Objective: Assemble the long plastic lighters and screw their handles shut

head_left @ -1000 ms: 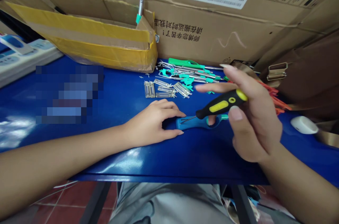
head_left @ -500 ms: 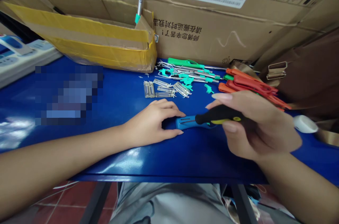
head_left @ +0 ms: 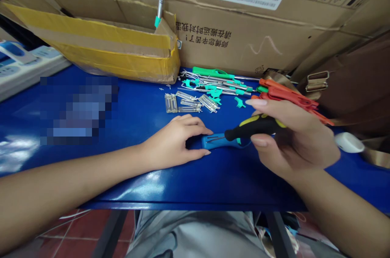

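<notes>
My left hand (head_left: pixel 175 142) rests on the table, its thumb and index finger closed around the left end of a blue plastic lighter handle (head_left: pixel 210 141). The handle lies flat, with slots in its near end and a bit of turquoise showing towards the right. In my right hand (head_left: pixel 304 138) is a black and yellow screwdriver (head_left: pixel 251 127), gripped by its handle between thumb and fingers. Its thin shaft points left, over the slotted part of the blue handle. Whether the tip sits inside a slot I cannot tell. Part of the blue handle is hidden behind the screwdriver.
Behind my hands lie several clear fuel tanks (head_left: pixel 190 102), a turquoise trigger (head_left: pixel 239 102) and metal lighter tubes (head_left: pixel 225 86). A green lighter handle (head_left: pixel 211 72) and red handles (head_left: pixel 289 96) lie further back. A yellow-taped carton (head_left: pixel 122 61) and power strip (head_left: pixel 45 61) stand left.
My right hand has turned the screwdriver about its axis and shifted slightly left; its yellow part now shows on top. My left hand and the blue handle stay put.
</notes>
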Motion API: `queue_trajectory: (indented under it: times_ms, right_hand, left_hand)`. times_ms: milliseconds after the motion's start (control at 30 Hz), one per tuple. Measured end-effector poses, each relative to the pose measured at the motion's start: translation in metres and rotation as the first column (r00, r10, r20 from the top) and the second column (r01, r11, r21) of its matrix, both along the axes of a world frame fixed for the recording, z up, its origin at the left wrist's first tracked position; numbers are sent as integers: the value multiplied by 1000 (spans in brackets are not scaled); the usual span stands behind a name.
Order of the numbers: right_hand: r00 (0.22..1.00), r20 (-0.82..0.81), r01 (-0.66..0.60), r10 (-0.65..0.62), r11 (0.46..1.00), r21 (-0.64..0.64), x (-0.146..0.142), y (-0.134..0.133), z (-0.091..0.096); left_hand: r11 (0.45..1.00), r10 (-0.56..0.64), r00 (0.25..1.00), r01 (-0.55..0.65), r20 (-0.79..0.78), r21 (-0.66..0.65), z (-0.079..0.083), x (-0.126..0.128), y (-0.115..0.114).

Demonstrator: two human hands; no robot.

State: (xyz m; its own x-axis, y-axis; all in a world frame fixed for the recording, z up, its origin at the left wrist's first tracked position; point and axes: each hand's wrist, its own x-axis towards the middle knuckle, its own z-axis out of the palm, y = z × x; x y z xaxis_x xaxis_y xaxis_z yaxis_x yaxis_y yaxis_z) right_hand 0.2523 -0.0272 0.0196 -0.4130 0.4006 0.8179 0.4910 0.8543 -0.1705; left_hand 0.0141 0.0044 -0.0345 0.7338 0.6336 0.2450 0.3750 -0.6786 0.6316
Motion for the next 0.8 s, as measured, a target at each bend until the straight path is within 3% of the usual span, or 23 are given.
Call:
queue_trajectory:
  times_ms: [167,333,400,533,700,800]
  right_hand:
    - [993,-86,-95,80,979,-181,-2,0,-3]
    - [999,-27,-41,42,998,51,0,5,-3]
    - [999,-12,-33,33,999,20,0,5,-3]
    - [993,-47,-113,106,981,-161,-2,3,-3]
    - [997,-55,-55,56,998,6,-1,6,-4]
    - [995,-62,-86,78,987,-136,0,4,-7]
  left_hand:
    - [1000,0,1000,0,-3,11,0,0,-1]
    - [1000,2,1000,-2,2,6,0,-1,-1]
    - [1000,4,1000,-4,5,11,0,-1,-1]
    - [1000,4,1000,-4,-4,14,0,0,0]
    - [1000,1,1000,-1,-1,4,1,0,0]
    - [1000,1,1000,-1,-3,6,1,0,-1]
